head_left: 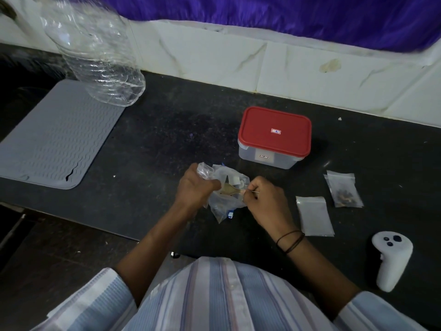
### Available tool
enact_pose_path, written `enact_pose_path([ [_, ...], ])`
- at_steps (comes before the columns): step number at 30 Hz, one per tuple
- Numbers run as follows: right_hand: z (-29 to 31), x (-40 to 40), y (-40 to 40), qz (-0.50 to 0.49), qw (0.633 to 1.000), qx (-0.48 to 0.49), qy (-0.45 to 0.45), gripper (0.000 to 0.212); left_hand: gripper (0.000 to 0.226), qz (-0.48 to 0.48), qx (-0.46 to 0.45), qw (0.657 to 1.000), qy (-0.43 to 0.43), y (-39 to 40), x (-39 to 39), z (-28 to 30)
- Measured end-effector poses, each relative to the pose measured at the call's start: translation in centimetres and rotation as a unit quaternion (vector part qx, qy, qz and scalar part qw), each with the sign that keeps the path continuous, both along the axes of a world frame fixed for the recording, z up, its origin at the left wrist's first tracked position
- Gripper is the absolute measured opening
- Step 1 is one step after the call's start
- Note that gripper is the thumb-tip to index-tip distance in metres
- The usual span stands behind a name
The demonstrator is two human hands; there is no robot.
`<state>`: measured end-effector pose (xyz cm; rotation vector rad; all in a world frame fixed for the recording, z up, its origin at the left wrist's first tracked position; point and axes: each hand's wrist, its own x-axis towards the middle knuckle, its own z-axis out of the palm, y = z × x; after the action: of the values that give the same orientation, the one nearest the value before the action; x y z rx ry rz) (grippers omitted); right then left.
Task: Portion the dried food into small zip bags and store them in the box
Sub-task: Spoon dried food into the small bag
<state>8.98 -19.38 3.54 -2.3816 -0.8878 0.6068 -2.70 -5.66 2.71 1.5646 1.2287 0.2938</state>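
Setting: probably home kitchen. Evidence: black stone counter (181, 130); white marbled tile backsplash (214, 60) behind counter; grey ribbed drying mat (55, 139) at counter's left end; red-lidded food box (274, 137) on counter.

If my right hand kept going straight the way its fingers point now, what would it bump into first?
Probably the crumpled plastic bag: the right hand points leftward and already pinches something thin at the bag's edge. Beyond that sits the left hand, gripping the bag.

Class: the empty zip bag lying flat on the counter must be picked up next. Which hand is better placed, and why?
The right hand. The empty zip bag lies on its side of the counter, nearer to it, while the left hand grips the crumpled food packet, farther away.
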Motion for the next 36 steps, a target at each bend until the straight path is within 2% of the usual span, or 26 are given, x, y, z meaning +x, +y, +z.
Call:
enact_pose_path([
  [5,0.4,-0.3,-0.1,0.023,0.995,0.032,-0.095,0.007,0.051,0.063,-0.067,0.992,-0.081,0.5,-0.1,-0.4],
  [7,0.1,-0.4,-0.1,0.030,0.992,0.032,-0.120,0.008,0.043,0.058,-0.063,0.991,-0.107,0.4,-0.3,-0.5],
  [9,-0.4,-0.6,-0.1,0.038,0.992,0.025,-0.120,0.011,0.027,0.032,-0.049,0.992,-0.108,0.3,-0.4,-0.4],
  [13,-0.9,-1.0,-0.2,0.053,0.991,0.064,-0.102,0.019,0.031,0.031,-0.067,0.991,-0.115,0.1,-0.2,-0.3],
  [17,-0.6,-1.5,-0.1,0.065,0.990,0.094,-0.084,0.013,0.028,0.075,-0.104,0.985,-0.119,0.3,0.1,-0.7],
  [25,-0.6,-1.3,0.3,0.073,0.990,0.022,-0.115,0.016,0.027,0.109,-0.166,0.971,-0.131,0.5,0.2,-0.6],
  [28,-0.9,-1.1,0.5,0.063,0.994,0.014,-0.093,0.014,0.025,0.089,-0.190,0.965,-0.154,0.4,-0.1,-0.6],
  [32,-2.1,-0.9,0.1,0.031,0.999,0.032,-0.005,0.007,0.026,0.092,-0.202,0.957,-0.186,0.1,-0.3,-0.5],
  [36,-2.8,-0.9,-0.5,0.038,0.997,0.048,0.038,0.007,0.026,0.091,-0.208,0.954,-0.197,0.3,-0.6,-1.2],
])
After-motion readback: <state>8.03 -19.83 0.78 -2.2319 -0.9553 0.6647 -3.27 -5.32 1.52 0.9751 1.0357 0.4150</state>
